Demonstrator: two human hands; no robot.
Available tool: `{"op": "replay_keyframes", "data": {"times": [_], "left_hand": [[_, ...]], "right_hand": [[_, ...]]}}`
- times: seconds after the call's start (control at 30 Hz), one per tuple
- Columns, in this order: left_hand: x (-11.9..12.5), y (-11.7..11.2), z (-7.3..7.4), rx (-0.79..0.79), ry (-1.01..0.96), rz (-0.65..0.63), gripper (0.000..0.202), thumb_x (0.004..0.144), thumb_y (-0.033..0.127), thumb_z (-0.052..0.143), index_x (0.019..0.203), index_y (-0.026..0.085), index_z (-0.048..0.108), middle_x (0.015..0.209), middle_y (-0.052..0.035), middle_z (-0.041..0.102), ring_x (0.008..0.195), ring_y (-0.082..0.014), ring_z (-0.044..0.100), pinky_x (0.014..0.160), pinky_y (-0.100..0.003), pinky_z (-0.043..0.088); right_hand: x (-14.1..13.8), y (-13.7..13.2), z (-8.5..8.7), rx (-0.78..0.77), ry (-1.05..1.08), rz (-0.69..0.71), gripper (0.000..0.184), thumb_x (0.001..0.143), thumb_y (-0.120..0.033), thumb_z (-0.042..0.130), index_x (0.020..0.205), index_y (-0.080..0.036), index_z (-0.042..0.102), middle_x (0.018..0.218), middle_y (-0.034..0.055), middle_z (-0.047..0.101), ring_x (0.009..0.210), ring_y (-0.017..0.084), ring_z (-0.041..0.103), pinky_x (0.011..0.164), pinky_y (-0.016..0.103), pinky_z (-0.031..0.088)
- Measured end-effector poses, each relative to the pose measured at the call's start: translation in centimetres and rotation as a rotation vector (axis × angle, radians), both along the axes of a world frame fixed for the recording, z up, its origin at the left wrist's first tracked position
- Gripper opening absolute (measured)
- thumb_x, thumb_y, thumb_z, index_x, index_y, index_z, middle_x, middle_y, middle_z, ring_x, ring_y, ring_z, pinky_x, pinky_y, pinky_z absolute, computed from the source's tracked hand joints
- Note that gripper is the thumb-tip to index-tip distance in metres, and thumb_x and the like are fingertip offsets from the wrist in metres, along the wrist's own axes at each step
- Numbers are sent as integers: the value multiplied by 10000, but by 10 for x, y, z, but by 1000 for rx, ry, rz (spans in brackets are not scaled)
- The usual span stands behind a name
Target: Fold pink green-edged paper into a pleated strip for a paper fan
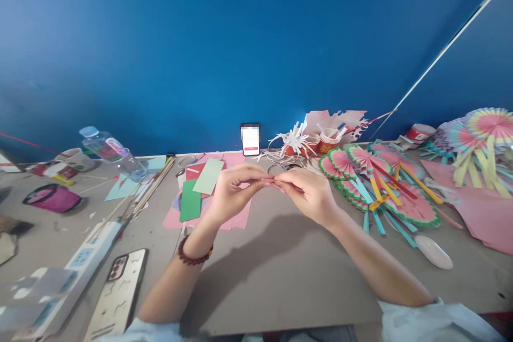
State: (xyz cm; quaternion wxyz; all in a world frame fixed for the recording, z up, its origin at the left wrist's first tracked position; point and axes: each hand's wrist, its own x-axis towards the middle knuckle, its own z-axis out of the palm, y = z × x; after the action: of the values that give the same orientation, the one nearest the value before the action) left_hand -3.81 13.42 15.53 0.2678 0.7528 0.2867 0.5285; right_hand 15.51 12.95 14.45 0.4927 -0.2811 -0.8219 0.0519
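Observation:
My left hand (234, 189) and my right hand (308, 192) meet above the middle of the brown table (280, 267). Both pinch a thin strip of red paper (273, 180) between their fingertips. A dark bead bracelet (194, 254) sits on my left wrist. Under my left hand lies a pile of pink, red and green paper sheets (196, 195).
Several pink and green paper fans with coloured sticks (380, 187) lie at the right, more at the far right (481, 139). Paper cups (324, 141), a propped phone (250, 139), a water bottle (112, 152), wooden sticks (154, 184) and a phone lying flat (118, 291) are also on the table.

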Motion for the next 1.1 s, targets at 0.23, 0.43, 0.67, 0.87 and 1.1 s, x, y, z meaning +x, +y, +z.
{"op": "replay_keyframes", "data": {"times": [0.23, 0.43, 0.67, 0.87, 1.1], "left_hand": [[-1, -2, 2, -4, 35, 29, 116, 808, 239, 702, 907, 216, 757, 894, -61, 741, 809, -163, 696, 683, -248, 591], [1, -2, 5, 16, 57, 19, 98, 807, 240, 703, 885, 213, 756, 853, -52, 739, 781, -153, 690, 649, -232, 579], [1, -1, 3, -1, 0, 23, 109, 823, 268, 684, 870, 202, 757, 846, -66, 735, 768, -159, 686, 647, -241, 573], [-3, 2, -2, -20, -15, 5, 114, 810, 273, 698, 877, 203, 759, 839, -71, 729, 756, -158, 679, 623, -232, 564], [-2, 0, -2, -18, 12, 8, 114, 806, 253, 703, 895, 214, 763, 880, -71, 732, 786, -164, 686, 651, -240, 580]], "right_hand": [[-1, 3, 0, 40, -10, -29, 109, 894, -182, 571, 865, -164, 674, 707, 35, 706, 603, 122, 621, 585, 230, 474], [-4, 0, 4, 70, 19, -20, 112, 872, -120, 561, 811, -166, 643, 706, 51, 703, 615, 123, 610, 602, 239, 482], [-2, -3, 4, -138, 14, 4, 177, 893, -131, 488, 945, -172, 652, 785, 43, 720, 628, 114, 630, 576, 220, 488], [0, -4, 7, -387, 74, 101, 205, 893, -171, 497, 983, -168, 680, 868, 56, 732, 706, 132, 671, 612, 221, 537], [1, -1, 5, -287, 74, 76, 136, 885, -201, 573, 906, -182, 706, 756, 19, 720, 624, 113, 647, 582, 214, 508]]}}
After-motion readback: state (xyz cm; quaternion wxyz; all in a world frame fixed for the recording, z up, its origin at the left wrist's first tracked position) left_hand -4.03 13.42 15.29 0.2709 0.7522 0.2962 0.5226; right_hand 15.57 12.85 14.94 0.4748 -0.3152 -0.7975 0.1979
